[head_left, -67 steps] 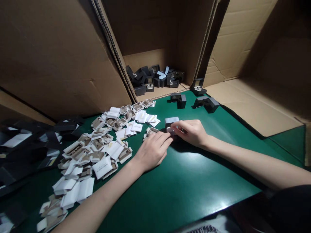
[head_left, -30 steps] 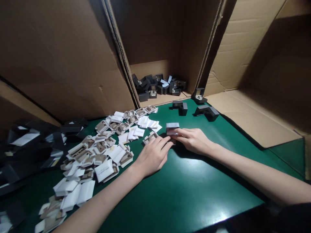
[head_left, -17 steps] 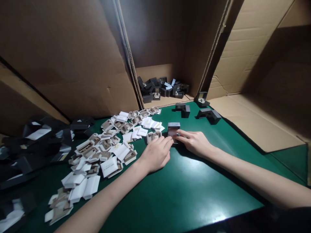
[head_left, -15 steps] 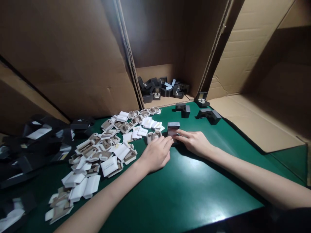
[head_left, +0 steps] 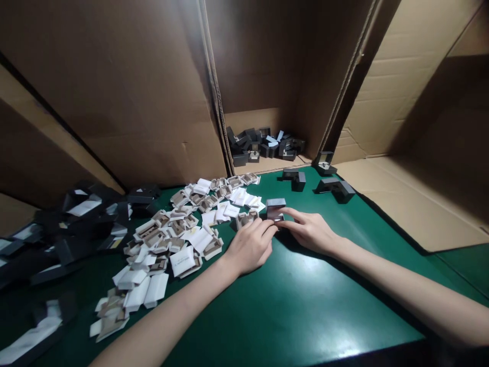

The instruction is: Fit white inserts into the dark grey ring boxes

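A small dark hinged box [head_left: 275,205] stands on the green table with its lid raised, between my two hands. My right hand [head_left: 312,230] grips the box from the right, thumb and fingers at its lid and base. At the front left, my left hand [head_left: 251,245] has its fingers bent together against the box's base. Those fingers hide most of the inside, where a pale bit shows. Just left of the box lies a white insert tray [head_left: 246,219], partly behind my left hand.
Many white card inserts [head_left: 181,261] spread over the table's left half. Open black boxes [head_left: 91,214] pile up at far left. More dark boxes [head_left: 250,145] fill a cardboard compartment at the back. Several others, including an open one [head_left: 324,163], stand at back right beside a cardboard flap [head_left: 412,204].
The view has shifted, so everything sits slightly further right and lower. Both hands remain at the small box, and my right fingers have moved slightly lower along the lid.
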Available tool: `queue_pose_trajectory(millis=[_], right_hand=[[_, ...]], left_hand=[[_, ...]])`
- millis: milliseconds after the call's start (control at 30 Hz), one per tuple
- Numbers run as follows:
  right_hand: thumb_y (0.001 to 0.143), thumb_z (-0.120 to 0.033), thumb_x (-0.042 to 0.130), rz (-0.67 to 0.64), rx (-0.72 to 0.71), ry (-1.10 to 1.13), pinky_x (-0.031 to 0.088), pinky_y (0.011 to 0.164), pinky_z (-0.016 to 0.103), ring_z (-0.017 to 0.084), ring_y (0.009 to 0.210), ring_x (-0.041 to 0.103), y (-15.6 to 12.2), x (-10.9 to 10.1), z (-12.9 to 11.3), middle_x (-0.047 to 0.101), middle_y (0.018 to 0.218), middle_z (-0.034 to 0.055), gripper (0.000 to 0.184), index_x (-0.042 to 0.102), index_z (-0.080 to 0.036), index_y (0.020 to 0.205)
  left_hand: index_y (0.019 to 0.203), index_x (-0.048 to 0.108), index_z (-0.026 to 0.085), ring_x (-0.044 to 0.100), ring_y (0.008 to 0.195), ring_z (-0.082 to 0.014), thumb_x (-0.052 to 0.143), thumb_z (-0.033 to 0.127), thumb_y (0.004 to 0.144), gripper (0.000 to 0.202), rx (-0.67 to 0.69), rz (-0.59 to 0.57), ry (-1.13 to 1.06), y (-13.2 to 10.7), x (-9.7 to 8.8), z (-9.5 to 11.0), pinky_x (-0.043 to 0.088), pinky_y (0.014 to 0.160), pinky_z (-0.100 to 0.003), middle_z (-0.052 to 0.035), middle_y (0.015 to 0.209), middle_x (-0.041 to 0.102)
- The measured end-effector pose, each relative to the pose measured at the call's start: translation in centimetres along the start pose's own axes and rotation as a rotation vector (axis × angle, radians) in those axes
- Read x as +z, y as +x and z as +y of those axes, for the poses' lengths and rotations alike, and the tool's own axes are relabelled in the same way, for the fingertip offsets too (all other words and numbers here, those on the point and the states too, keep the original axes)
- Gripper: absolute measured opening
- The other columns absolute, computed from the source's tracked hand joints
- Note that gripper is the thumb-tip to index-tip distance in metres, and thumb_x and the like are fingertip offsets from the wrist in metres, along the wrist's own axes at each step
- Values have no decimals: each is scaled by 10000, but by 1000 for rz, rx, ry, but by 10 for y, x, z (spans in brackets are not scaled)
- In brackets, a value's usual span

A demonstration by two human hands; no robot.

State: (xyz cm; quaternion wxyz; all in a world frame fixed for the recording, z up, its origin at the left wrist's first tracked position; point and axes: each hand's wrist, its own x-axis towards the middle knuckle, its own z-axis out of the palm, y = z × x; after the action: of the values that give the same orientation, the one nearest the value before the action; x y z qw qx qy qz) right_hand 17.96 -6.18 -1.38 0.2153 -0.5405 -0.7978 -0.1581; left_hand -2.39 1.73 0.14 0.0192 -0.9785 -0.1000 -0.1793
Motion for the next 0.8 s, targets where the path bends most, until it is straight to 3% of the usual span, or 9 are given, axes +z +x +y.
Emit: queue_pose_trajectory(millis=[133,400,800], right_hand=[[843,-81,452,21,53,-100,463,544,202,137,789,653,1,-3,-10,577,1275,88,339,628,-223,1095],[825,-56,439,-157,88,-113,507,549,243,166,789,662,1,0,-17,552,1312,102,349,597,-191,1105],[811,-37,420,-141,108,-78,526,595,255,182,876,641,7,5,-21,516,1364,100,378,593,-182,1114]], left_hand=[[1154,520,129,559,1003,-237,435,136,852,313,-6,9,-4,-1,1,-1,482,888,-382,-97,1169,587],[1126,526,119,564,1068,-242,421,133,855,291,-7,23,-39,-1,2,-3,489,913,-397,-122,1177,587],[1017,543,123,570,1022,-241,433,123,836,212,-41,45,-26,1,2,-2,497,891,-388,-130,1100,594]])
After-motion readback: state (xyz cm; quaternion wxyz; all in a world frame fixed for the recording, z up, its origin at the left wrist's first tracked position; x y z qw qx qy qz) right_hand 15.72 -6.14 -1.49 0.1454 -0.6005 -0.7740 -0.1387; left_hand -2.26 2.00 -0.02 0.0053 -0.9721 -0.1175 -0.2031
